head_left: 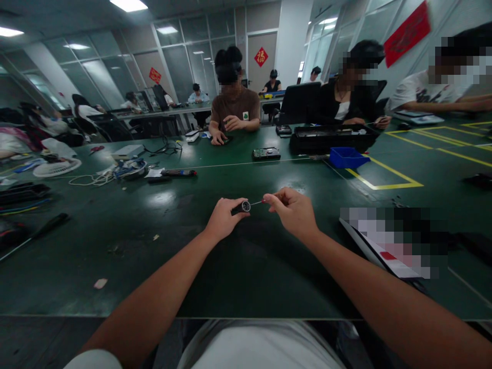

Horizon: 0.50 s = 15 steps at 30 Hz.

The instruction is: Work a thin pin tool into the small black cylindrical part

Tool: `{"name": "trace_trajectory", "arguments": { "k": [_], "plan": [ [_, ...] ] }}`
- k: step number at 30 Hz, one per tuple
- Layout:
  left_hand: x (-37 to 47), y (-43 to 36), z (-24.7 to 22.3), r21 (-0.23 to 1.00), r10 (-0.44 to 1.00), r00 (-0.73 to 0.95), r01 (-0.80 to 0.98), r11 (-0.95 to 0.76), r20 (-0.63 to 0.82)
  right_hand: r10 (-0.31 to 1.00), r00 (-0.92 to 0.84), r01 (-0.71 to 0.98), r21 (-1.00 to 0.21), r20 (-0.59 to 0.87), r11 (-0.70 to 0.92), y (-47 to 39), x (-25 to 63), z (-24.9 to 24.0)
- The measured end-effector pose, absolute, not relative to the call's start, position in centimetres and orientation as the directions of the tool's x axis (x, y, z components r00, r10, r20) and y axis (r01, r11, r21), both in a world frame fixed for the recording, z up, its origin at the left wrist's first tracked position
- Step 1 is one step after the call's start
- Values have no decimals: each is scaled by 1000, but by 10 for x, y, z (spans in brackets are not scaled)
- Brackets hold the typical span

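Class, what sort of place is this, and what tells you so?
Probably a shared electronics workshop: a long green table with a bare circuit board, tangled cables and a screwdriver, and people working around it.

Desk [146,266] dark green, yellow line outlines at right. Tray [348,158] bright blue. Wall poster [407,33] red. Door diamond [261,57] red, gold character. Nearest co-worker's shirt [235,108] brown, green-and-white patch.

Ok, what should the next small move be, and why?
Probably check the tip of the thin red-ended tool: the right hand points it toward the round end of the dark cylinder in the left hand, but whether they touch is too small to tell.
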<state>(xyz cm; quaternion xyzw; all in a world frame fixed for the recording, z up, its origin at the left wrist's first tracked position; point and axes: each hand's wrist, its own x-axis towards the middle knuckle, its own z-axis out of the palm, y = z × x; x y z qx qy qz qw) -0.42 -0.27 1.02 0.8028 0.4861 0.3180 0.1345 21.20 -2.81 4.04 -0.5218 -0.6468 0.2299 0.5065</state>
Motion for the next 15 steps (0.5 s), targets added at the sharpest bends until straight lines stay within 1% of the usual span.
{"name": "trace_trajectory", "arguments": {
  "k": [6, 10, 13, 15],
  "plan": [
    [-5, -4, 12, 519, 869, 326, 703, -486, 372, 887, -43, 449, -784, 459, 428, -24, 214, 38],
    [-5, -5, 13, 515, 873, 318, 711, -478, 370, 915, -44, 430, -818, 402, 381, -23, 214, 37],
    [-5, -4, 12, 513, 873, 326, 712, -480, 364, 920, -18, 491, -798, 393, 350, -22, 213, 36],
    [-5, -4, 11, 511, 872, 325, 714, -479, 365, 913, -15, 507, -784, 407, 358, -21, 213, 36]
  ]
}}
